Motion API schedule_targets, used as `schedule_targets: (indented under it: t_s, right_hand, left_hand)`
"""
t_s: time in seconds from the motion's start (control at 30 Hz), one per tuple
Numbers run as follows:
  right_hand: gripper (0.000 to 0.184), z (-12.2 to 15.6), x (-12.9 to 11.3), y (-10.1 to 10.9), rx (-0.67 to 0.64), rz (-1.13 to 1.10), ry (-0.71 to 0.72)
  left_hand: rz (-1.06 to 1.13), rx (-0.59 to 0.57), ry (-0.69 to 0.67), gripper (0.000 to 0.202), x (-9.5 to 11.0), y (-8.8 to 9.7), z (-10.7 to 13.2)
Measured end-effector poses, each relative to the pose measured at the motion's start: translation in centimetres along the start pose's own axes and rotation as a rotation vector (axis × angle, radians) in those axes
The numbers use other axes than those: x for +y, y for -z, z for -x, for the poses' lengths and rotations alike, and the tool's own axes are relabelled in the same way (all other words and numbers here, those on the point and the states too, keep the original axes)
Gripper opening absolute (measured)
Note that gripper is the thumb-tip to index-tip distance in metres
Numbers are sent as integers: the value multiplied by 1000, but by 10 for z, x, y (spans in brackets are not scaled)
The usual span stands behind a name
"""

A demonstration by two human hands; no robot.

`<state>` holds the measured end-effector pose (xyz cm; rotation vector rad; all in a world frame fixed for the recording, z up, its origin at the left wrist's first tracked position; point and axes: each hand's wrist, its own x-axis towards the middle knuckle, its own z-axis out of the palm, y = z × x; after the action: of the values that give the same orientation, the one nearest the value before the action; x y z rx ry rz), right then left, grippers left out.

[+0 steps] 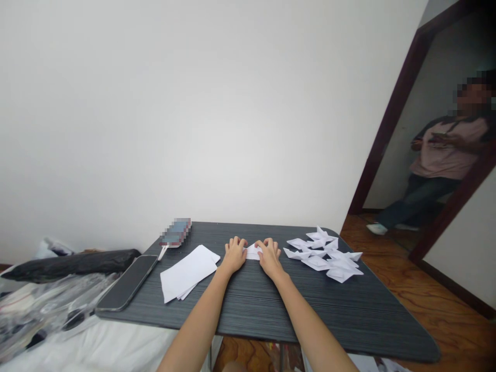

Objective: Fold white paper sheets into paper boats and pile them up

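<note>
A small folded sheet of white paper (253,252) lies on the dark table between my hands, with a peaked, triangular top. My left hand (234,254) has curled fingers pressing on its left side. On the opposite side, the bent fingers of my right hand (269,256) hold the paper down. My hands cover both ends of the fold. To the right sits a cluster of several white paper boats (318,262), some overlapping. A stack of loose white paper sheets (189,274) rests left of my left hand.
A black phone (127,283) lies at the table's (256,310) left edge, near a blurred device with a white cable (163,252). Plastic-wrapped items (50,305) fill the left. Through the doorway at right, a person (445,150) holds a phone. A white wall stands behind the table.
</note>
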<state>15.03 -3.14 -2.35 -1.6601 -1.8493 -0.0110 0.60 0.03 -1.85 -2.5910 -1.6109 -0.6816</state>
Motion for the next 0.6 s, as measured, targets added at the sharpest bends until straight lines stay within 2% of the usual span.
schedule_targets:
  t_s: [0.13,0.27,0.37,0.5,0.6]
  right_hand:
    - [21,3,-11,5,31,119,55]
    - [24,3,-13,-1,-48,182,106]
    - [24,3,-14,-6,-53,194,79]
    - [23,1,-14,-8,-42,224,-33]
    - [22,-1,-13,-8,-19,252,-86]
  left_hand:
    - [-36,8,-113,24,11,6,1]
    - [-10,-42,-218,23,17,4,1]
    - [14,-32,-185,21,17,-4,0]
    - [91,57,-94,22,13,-16,-5]
    - [135,83,-38,23,8,-21,-10]
